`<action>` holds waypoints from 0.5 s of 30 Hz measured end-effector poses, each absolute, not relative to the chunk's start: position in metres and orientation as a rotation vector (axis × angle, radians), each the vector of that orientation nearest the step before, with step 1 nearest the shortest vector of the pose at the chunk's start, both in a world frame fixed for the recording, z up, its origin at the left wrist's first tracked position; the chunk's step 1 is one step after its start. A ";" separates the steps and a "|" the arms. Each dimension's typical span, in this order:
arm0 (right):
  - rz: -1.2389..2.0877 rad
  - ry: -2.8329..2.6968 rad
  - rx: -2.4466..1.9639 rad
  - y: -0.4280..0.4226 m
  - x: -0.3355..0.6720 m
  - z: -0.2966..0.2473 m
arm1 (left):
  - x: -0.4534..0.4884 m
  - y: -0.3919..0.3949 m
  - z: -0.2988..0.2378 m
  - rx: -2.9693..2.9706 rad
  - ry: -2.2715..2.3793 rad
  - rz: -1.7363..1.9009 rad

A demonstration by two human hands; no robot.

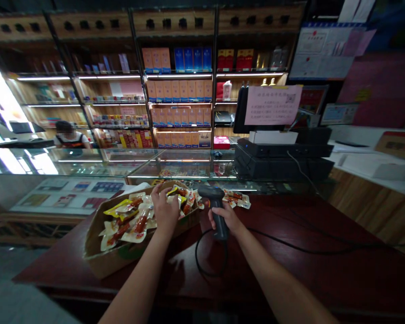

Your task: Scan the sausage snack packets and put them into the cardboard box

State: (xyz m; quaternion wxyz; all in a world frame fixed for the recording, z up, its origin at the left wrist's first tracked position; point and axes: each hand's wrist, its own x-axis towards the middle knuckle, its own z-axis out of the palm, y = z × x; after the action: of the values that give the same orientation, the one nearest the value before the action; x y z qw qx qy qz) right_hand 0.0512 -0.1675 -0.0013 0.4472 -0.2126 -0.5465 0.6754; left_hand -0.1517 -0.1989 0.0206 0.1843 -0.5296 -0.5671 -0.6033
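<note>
My left hand [164, 211] rests with curled fingers on vacuum-sealed snack packets [138, 222] piled in a low cardboard box tray [104, 263]. Whether it grips one is hidden. My right hand [227, 220] is wrapped around the handle of a black handheld barcode scanner [216, 202], whose head points up and away from me. Its coiled black cable [205, 263] loops down onto the dark red wooden counter [290, 274]. A few more snack packets [236, 198] lie just beyond my right hand, outside the tray.
A glass display case [178, 164] runs along the counter's far side, with a black receipt printer stack [283, 159] and a paper notice [272, 105] at right. Behind stand shelves of boxed goods [178, 90]. A person [69, 136] sits at the far left.
</note>
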 end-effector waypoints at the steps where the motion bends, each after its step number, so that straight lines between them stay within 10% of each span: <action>1: 1.667 -1.346 -0.538 -0.166 0.057 -0.003 | -0.139 -0.197 0.017 -1.558 -1.567 -1.706; 15: 1.540 -1.094 -0.713 -0.140 0.141 -0.049 | -0.049 -0.076 -0.055 -1.803 -2.290 -0.849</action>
State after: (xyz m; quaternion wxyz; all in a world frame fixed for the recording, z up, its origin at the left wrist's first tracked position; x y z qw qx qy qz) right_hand 0.1406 -0.1400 -0.0487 0.5321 -0.2989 -0.4587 0.6458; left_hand -0.0486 -0.0762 -0.0555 0.0528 -0.5931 -0.7533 -0.2792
